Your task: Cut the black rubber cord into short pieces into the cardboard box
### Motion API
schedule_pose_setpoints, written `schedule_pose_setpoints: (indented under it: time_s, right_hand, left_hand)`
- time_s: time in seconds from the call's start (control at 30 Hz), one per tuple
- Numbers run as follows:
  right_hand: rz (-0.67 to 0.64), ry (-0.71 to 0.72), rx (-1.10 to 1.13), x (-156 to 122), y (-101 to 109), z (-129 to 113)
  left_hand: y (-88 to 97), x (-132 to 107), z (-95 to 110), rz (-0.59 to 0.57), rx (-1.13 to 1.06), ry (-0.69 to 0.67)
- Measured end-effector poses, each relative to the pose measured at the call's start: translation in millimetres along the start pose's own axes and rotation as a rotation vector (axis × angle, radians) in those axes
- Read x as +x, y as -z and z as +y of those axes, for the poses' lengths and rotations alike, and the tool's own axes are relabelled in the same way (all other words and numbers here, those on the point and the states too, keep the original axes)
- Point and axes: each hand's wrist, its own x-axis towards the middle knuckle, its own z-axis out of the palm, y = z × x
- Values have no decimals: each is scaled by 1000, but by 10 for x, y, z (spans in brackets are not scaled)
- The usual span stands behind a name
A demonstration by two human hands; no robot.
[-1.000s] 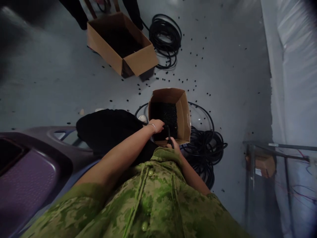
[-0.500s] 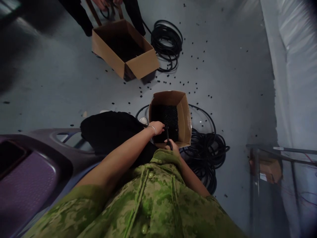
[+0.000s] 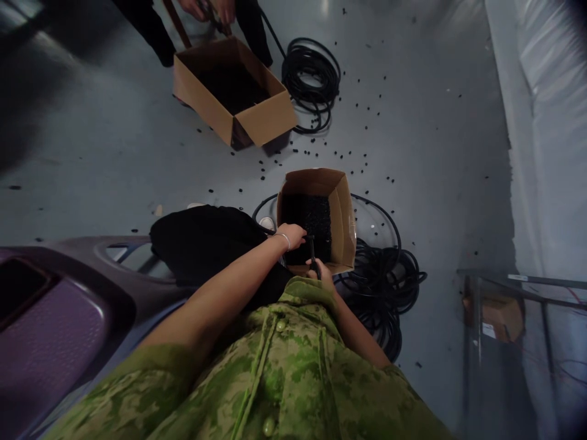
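My left hand (image 3: pixel 293 235) is closed around the end of a black hose (image 3: pixel 262 226), over the left side of a small cardboard box (image 3: pixel 342 211). My right hand (image 3: pixel 324 270) grips a dark scissors-like tool (image 3: pixel 313 249) at the box's near edge. Its narrow end points up toward the hose by my left fingers; whether they touch is too small to tell. Many short black pieces (image 3: pixel 318 215) lie inside the box. Beside the box on the right rests a tangled coil of black hose (image 3: pixel 385 278).
Across from me, a co-worker's hands (image 3: pixel 215 11) hold a dark object above a larger open cardboard box (image 3: pixel 268 119). Another hose coil (image 3: pixel 312 70) lies beside that box. Small black bits are scattered over the grey floor (image 3: pixel 426 153). A purple-and-grey chair (image 3: pixel 68 324) stands at my left.
The co-worker's hands have shifted slightly toward the right. My own hands stay almost in place at the box, still holding the hose and the tool. The view has shifted slightly.
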Motion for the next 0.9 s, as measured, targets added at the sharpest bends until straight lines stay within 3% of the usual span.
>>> schedule_pose_setpoints:
  time_s: [0.3,0.9]
  right_hand:
    - [-16,-11,60,-1,-3,-11]
    - [16,36,-44,9,21,34]
  left_hand:
    - [-28,29,10,0,7,-14]
    - [-24,25,41,-3,6,-24]
